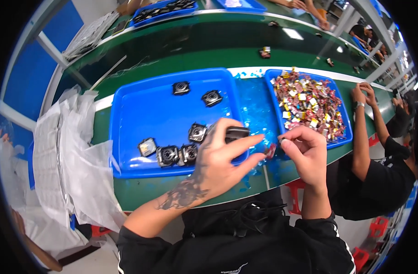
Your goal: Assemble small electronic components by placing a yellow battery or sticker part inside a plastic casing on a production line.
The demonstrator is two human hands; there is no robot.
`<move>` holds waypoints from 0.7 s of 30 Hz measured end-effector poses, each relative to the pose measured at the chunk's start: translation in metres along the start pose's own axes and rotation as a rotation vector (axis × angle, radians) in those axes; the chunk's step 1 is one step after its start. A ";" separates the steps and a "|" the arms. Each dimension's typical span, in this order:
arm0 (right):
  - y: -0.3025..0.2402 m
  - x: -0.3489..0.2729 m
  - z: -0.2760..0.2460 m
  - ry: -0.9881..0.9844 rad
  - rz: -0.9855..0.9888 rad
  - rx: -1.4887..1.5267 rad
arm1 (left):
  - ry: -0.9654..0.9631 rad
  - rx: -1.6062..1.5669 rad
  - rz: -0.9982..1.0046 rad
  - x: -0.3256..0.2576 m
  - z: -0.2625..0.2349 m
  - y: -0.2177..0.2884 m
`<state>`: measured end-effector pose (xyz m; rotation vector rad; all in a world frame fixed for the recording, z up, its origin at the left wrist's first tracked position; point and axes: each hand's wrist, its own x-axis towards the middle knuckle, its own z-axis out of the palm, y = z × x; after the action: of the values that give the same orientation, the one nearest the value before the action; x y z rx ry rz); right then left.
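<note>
My left hand [220, 157] is over the right part of a large blue tray [145, 116]. A dark, glossy case-like part [237, 133] is gripped in it, partly covered by the fingers. Close to the tips of my left thumb and forefinger is a small reddish part [270, 151]; whether they touch it I cannot tell. My right hand [307, 153] is closed in a pinch, with a tiny dark bit at the fingertips. Black square housings with round centres, among them one housing [167, 156], lie in the large tray.
At right, a smaller blue tray [350, 134] holds a heap of small red, white and yellow parts [309, 102]. Blue film [259, 107] lies between the trays. White wrapping sheets [81, 160] hang at left. A co-worker's hands [364, 93] are at right. Beyond runs a green belt [209, 41].
</note>
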<state>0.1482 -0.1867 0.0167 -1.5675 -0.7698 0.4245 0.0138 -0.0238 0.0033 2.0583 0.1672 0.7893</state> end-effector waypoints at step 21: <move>-0.003 0.005 0.040 -0.087 -0.059 0.059 | -0.115 -0.436 -0.364 -0.008 -0.002 -0.010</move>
<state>0.1240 -0.1542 0.0144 -1.4758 -0.8605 0.4708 0.0085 -0.0192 -0.0077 1.5935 0.2703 0.4341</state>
